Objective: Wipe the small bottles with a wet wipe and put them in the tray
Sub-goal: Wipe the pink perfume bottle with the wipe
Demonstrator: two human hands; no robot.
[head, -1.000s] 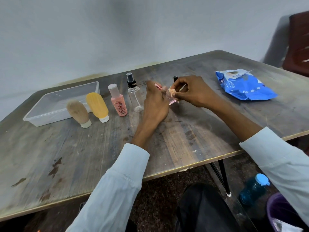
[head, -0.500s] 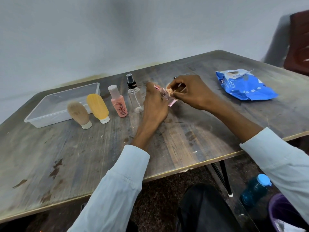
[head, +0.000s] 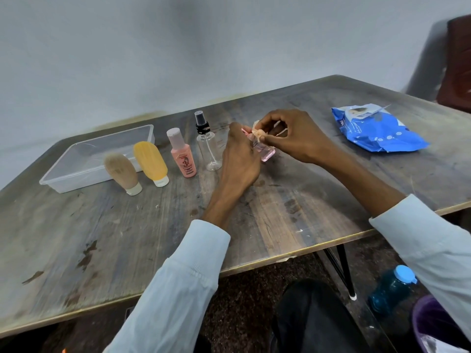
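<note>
**Two hands rub a little pink bottle**

A clear plastic tray [head: 76,159] sits at the far left of the wooden table [head: 127,238]. No bottles show inside it. Just in front of the tray stand two soft tubes on their white caps: a tan tube [head: 121,171] and a yellow tube [head: 151,161]. They are close together. Next comes a pink bottle with a pale cap [head: 183,155], standing up. Beside it stands a clear spray bottle with a black top [head: 207,143].

Then come the hands, in the middle of the table. The left hand [head: 239,159] is wrapped around a small pink bottle [head: 266,151], fingers closed on it. The bottle leans, and only its lower end peeks out. The right hand [head: 293,136] pinches a small scrunched wet wipe [head: 258,131] between thumb and fingers, pressed against the top part of that bottle. Both arms wear pale blue sleeves.

Far to the right lies a blue pack of wipes [head: 377,131], its flap lifted open. Under the table edge, on the floor, stands a blue water bottle [head: 390,289].
</note>
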